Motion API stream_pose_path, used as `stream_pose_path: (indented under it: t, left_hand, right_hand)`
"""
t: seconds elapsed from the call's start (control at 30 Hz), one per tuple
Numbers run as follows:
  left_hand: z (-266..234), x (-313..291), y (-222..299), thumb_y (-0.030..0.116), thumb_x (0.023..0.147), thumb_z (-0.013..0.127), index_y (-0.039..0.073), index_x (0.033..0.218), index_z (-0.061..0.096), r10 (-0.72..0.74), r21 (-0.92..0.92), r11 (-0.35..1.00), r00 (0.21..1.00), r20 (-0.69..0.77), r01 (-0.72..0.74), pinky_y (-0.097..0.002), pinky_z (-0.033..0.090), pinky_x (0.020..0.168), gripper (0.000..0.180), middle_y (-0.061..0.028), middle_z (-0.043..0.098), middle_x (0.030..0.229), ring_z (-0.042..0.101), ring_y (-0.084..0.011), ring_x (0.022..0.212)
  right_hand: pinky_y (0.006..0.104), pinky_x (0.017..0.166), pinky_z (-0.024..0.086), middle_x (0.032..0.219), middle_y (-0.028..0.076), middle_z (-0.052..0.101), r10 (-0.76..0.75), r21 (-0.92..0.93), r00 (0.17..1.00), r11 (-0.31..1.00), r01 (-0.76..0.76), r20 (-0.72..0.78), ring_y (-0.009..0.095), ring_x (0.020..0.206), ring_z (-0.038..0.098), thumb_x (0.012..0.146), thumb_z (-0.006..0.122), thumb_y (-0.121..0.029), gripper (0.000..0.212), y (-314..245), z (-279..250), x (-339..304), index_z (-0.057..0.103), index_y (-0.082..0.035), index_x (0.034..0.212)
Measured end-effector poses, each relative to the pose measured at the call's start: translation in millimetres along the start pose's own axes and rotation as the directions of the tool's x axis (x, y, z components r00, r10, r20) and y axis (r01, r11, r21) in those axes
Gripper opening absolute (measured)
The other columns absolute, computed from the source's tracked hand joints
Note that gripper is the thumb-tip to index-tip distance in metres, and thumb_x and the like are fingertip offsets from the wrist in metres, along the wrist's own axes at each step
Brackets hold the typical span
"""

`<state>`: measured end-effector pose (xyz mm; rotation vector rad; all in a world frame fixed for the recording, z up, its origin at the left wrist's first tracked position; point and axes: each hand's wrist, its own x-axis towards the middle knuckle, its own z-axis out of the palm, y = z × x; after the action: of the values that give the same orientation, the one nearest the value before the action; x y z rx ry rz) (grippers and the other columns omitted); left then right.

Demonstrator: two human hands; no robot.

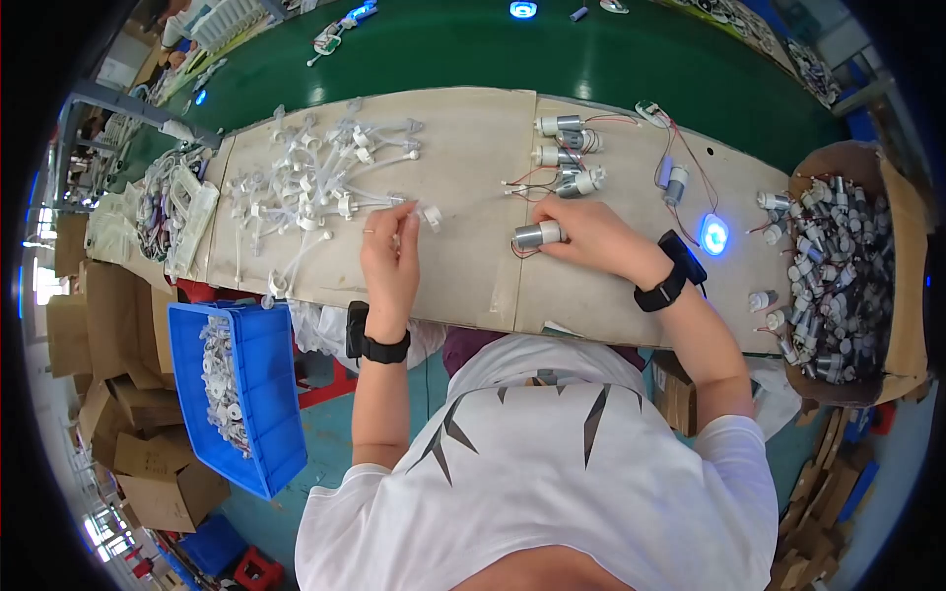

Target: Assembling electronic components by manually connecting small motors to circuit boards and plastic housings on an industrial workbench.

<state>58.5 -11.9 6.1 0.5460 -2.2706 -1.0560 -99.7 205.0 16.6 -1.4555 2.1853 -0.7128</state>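
My left hand point(390, 258) is closed, pinching a small clear plastic tube fitting point(430, 217) between thumb and fingertips. To its left spreads a loose heap of similar clear and white tube fittings point(315, 172). My right hand point(596, 234) grips a small silver motor with a white end point(539, 234), held just over the board, with thin red and dark wires at its left end. Just beyond that hand, several like motors point(567, 155) lie in a column. Right of them, one wired motor point(676, 185) lies near a glowing blue light point(713, 234).
A cardboard box full of motors point(902, 286) stands at the right, with a few loose motors beside it. Beyond the board point(463, 128) runs a green conveyor belt point(434, 59) carrying small lit parts. A blue crate point(271, 394) of parts sits lower left, near cardboard boxes point(163, 478).
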Motion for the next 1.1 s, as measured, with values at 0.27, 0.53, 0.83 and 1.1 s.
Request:
stream_pose_path:
  t: [0.27, 0.53, 0.83, 1.1]
  left_hand:
    - [14, -5, 20, 0.005, 0.078, 0.066, 0.007, 0.093, 0.068, 0.198, -0.057, 0.979, 0.976, 0.087, -0.194, -0.0294, 0.044, 0.066, 0.015, -0.0074, 0.057, 0.082, 0.053, -0.0204, 0.076]
    - [16, -5, 30, 0.003, 0.073, 0.071, 0.010, 0.094, 0.071, 0.325, -0.026, 0.946, 0.939, 0.108, -0.324, -0.0282, 0.042, 0.065, 0.022, -0.0027, 0.056, 0.078, 0.050, -0.0172, 0.078]
    - [11, -5, 35, 0.005, 0.071, 0.072, 0.010, 0.091, 0.071, 0.346, 0.020, 0.937, 0.936, 0.068, -0.348, -0.0307, 0.042, 0.062, 0.021, -0.0023, 0.055, 0.074, 0.049, -0.0201, 0.072]
    - [10, -6, 34, 0.006, 0.070, 0.073, 0.012, 0.090, 0.071, 0.316, 0.033, 0.947, 0.945, 0.078, -0.319, -0.0300, 0.041, 0.059, 0.021, -0.0020, 0.055, 0.072, 0.048, -0.0194, 0.070]
  right_hand:
    - [0.0287, 0.066, 0.045, 0.092, 0.003, 0.060, 0.025, 0.415, 0.922, 0.897, 0.149, -0.387, 0.011, 0.081, 0.056, 0.069, 0.075, -0.007, 0.038, -10, 10, 2, 0.062, -0.005, 0.105]
    - [0.0305, 0.068, 0.046, 0.088, 0.006, 0.060, -0.034, 0.283, 0.876, 0.940, 0.192, -0.481, 0.020, 0.077, 0.056, 0.069, 0.074, -0.014, 0.034, -28, 26, 10, 0.065, -0.006, 0.101]
    - [0.0314, 0.071, 0.046, 0.089, 0.006, 0.057, -0.123, 0.138, 0.826, 0.962, 0.235, -0.550, 0.023, 0.087, 0.053, 0.066, 0.074, -0.011, 0.035, -34, 25, 14, 0.066, -0.006, 0.100]
    - [0.0324, 0.071, 0.046, 0.087, 0.007, 0.055, -0.156, 0.090, 0.811, 0.965, 0.248, -0.563, 0.023, 0.087, 0.053, 0.066, 0.073, -0.007, 0.035, -35, 25, 15, 0.065, -0.006, 0.100]
